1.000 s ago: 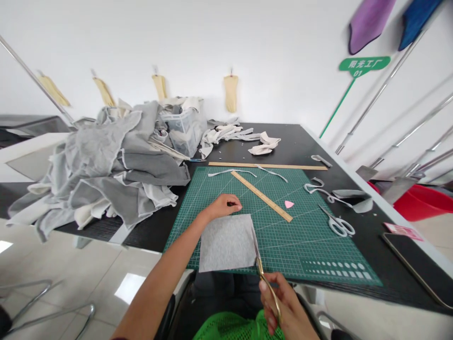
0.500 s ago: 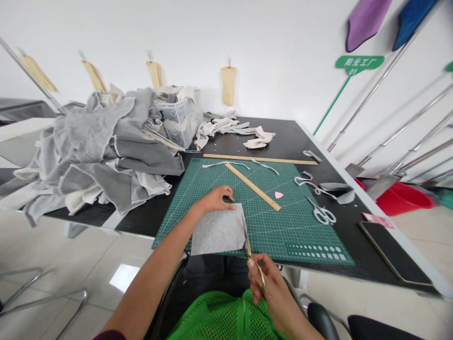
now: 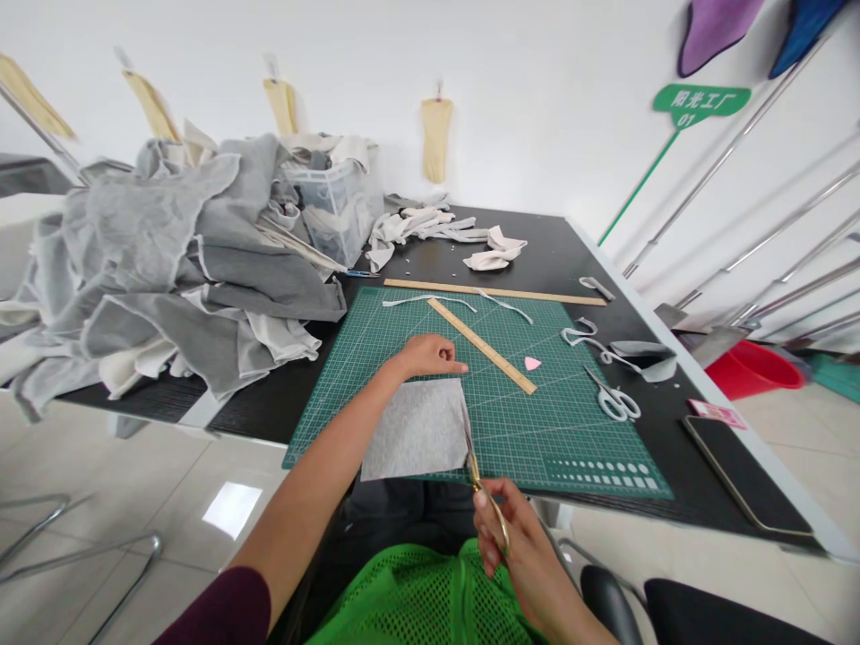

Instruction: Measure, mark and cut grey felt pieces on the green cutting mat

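Note:
A grey rectangle of fabric (image 3: 417,432) lies on the near left part of a green cutting mat (image 3: 524,421) and hangs a little over the table edge. My left hand (image 3: 428,355) rests at the fabric's far edge, fingers curled with the forefinger pointing right, pinning it down. My right hand (image 3: 511,548) is closed round the handles of gold scissors (image 3: 478,477), below the table edge. Their blades run up along the fabric's right edge.
A wooden ruler (image 3: 481,346) lies slanted on the mat beside a pink chalk piece (image 3: 532,363). A longer ruler (image 3: 494,292), white-handled scissors (image 3: 613,399) and fabric strips lie beyond. A heap of grey cloth (image 3: 181,260) fills the left; a dark tablet (image 3: 739,471) lies right.
The view has shifted slightly. My left hand's forefinger has stretched out to the right. The scissors stay at the fabric's right edge, with my right hand a little lower and nearer.

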The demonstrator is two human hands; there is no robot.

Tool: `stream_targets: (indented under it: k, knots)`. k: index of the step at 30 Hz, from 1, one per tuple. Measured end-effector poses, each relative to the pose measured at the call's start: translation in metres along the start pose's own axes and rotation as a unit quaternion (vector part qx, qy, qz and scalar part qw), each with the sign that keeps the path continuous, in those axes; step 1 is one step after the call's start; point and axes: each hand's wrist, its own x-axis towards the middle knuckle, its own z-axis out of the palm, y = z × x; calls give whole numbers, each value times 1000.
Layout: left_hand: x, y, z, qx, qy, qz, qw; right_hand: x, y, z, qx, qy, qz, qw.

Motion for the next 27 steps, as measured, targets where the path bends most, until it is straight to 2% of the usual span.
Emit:
stream_targets:
  k: [5,7,17,27]
  knots:
    - [-10,-13,6,-14,-15,105,994,0,4,1,1,6,1,1000]
    - [-9,-15,7,-3,-9,125,992,0,5,2,1,8,-3,1000]
    - [-5,-17,12,23,-11,134,991,-1,5,3,-19,7,-4,1000]
    - [-6,-15,9,27,-30,150,988,1,-2,5,22,22,22,999]
